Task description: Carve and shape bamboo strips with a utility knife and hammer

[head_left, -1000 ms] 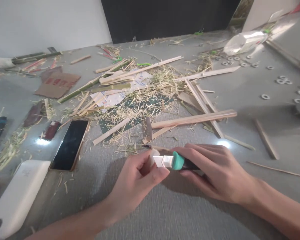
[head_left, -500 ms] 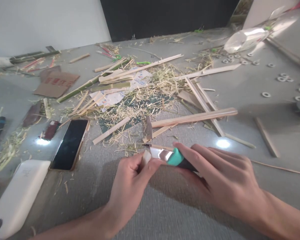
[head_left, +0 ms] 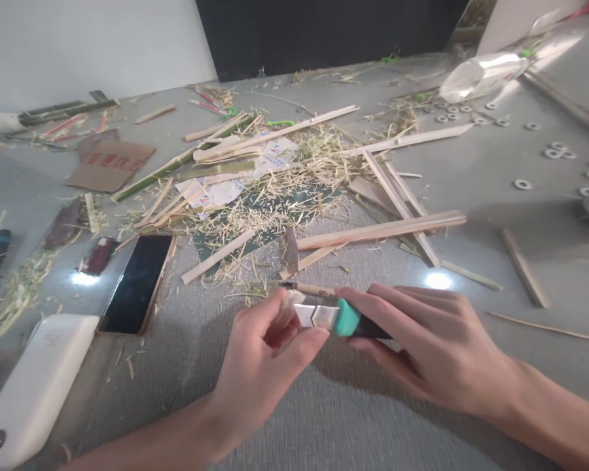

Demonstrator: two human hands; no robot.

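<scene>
My right hand [head_left: 436, 350] is closed around the black handle of a utility knife [head_left: 348, 318] with a green front end. The knife's wide blade points left, between the thumb and fingers of my left hand [head_left: 260, 360]. Pinched in that left hand is a small pale piece [head_left: 292, 299], wood or bamboo by its look, and the blade's tip lies close against it. Most of the piece is hidden by my fingers, so its full shape does not show. Just behind the blade lies a thin wooden-handled brush [head_left: 314, 289] with a dark tip.
Bamboo shavings [head_left: 275, 212] and split sticks [head_left: 383, 230] cover the middle of the table. At left are a phone [head_left: 137, 284], a white power bank [head_left: 39, 386] and a piece of cardboard [head_left: 112, 167]. White rings [head_left: 523, 185] and a clear bottle [head_left: 483, 77] lie at right.
The blade has turned to show more of its flat side. My left thumb has moved slightly right and down, and the pale piece has tilted. The right hand has shifted only a little.
</scene>
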